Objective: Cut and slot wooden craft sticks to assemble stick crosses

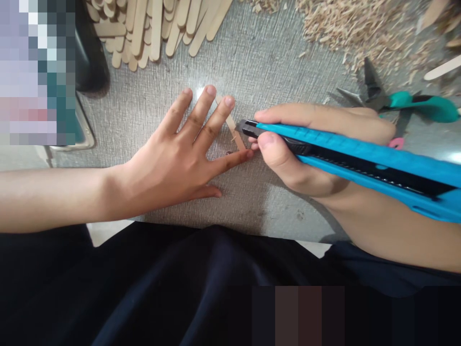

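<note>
My left hand (183, 144) lies flat with its fingers spread on the grey textured table. Under its fingertips is a wooden craft stick (231, 126), slanting down to the right, pressed against the surface and partly covered by the fingers. A small splinter sticks up from the wood. My right hand (291, 158) is wrapped round a blue utility knife (360, 154). The black tip of the knife touches or hangs just above the stick, right of the left index finger; the blade's edge is hard to make out.
A pile of craft sticks (154, 29) lies at the back left. Wood shavings (353, 29) are heaped at the back right. Pliers with green handles (403, 101) rest beyond my right hand. A phone-like device (86, 129) and a black object (90, 53) stand at far left.
</note>
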A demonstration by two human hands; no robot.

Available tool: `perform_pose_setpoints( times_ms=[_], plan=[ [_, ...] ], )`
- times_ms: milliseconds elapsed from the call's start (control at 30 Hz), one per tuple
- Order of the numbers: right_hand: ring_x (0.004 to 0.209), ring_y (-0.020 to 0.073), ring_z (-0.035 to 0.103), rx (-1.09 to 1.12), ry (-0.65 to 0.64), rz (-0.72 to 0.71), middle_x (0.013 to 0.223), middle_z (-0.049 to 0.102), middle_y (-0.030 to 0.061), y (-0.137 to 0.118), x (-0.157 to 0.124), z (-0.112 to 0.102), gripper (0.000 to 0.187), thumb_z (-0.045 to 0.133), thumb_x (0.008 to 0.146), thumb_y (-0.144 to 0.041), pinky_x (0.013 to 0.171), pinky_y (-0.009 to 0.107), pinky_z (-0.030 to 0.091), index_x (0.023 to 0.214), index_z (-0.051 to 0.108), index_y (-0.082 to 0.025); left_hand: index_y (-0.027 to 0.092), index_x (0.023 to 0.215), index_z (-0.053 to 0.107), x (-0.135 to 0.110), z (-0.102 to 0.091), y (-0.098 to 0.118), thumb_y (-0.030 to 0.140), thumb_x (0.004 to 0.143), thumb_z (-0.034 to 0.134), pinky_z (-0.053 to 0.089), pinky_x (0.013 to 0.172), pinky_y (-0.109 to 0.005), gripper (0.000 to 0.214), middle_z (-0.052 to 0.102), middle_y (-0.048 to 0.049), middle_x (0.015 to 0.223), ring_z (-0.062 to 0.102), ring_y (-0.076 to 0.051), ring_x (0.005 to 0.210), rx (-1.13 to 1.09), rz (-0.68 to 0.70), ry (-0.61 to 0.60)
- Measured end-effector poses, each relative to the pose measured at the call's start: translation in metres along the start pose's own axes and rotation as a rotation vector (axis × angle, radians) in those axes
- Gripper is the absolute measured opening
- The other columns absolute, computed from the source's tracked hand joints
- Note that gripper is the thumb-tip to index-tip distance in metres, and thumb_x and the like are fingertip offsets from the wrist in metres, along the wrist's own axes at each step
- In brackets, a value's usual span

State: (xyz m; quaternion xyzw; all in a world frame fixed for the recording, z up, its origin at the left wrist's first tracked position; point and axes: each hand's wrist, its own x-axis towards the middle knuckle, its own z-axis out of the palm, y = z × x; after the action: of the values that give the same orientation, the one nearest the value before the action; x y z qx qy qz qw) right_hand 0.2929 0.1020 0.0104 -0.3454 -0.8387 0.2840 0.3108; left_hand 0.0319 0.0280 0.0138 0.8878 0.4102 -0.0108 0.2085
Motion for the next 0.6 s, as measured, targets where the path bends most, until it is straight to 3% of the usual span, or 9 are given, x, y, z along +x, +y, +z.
perform_pose_setpoints(
  times_ms=[200,333,433,600],
  plan=[
    [0.087,0.02,0.089,0.016,-0.057,0.017,0.104,0.092,-0.0035,-0.001,0.001,-0.002,0.012,0.079,0.102,-0.028,0.082,0.03,0.074,0.112,0.086,-0.03,0.041,0.19,0.005,0.0,-0.001,0.0,0.069,0.115,0.053,0.018,0.143,-0.088,0.094,0.004,-0.01,0.202,0.008,-0.062,0.179,0.001,-0.012,-0.043],
    [0.082,0.0205,0.088,0.047,-0.031,0.002,0.101,0.092,-0.0037,0.001,0.004,-0.001,0.016,0.078,0.101,-0.028,0.078,0.031,0.075,0.112,0.088,-0.032,0.041,0.19,0.008,0.0,-0.001,0.0,0.068,0.113,0.06,0.019,0.146,-0.085,0.097,0.008,-0.0099,0.202,0.01,-0.061,0.181,-0.012,-0.024,-0.022],
    [0.08,0.0229,0.087,0.056,-0.013,0.085,0.1,0.092,-0.0035,0.005,0.005,0.0,0.017,0.083,0.098,-0.032,0.072,0.035,0.074,0.113,0.09,-0.035,0.038,0.19,0.009,-0.001,0.0,0.001,0.064,0.11,0.068,0.02,0.145,-0.086,0.104,0.011,-0.0127,0.202,0.013,-0.062,0.181,-0.028,-0.025,0.005],
    [0.084,0.0223,0.088,0.155,-0.053,0.126,0.105,0.092,-0.0024,0.011,0.006,-0.002,0.019,0.085,0.102,-0.031,0.08,0.037,0.077,0.12,0.09,-0.034,0.038,0.191,0.008,-0.001,0.002,-0.001,0.063,0.109,0.07,0.017,0.147,-0.085,0.106,0.007,-0.0128,0.202,0.012,-0.062,0.182,-0.046,-0.015,0.019]
  ],
)
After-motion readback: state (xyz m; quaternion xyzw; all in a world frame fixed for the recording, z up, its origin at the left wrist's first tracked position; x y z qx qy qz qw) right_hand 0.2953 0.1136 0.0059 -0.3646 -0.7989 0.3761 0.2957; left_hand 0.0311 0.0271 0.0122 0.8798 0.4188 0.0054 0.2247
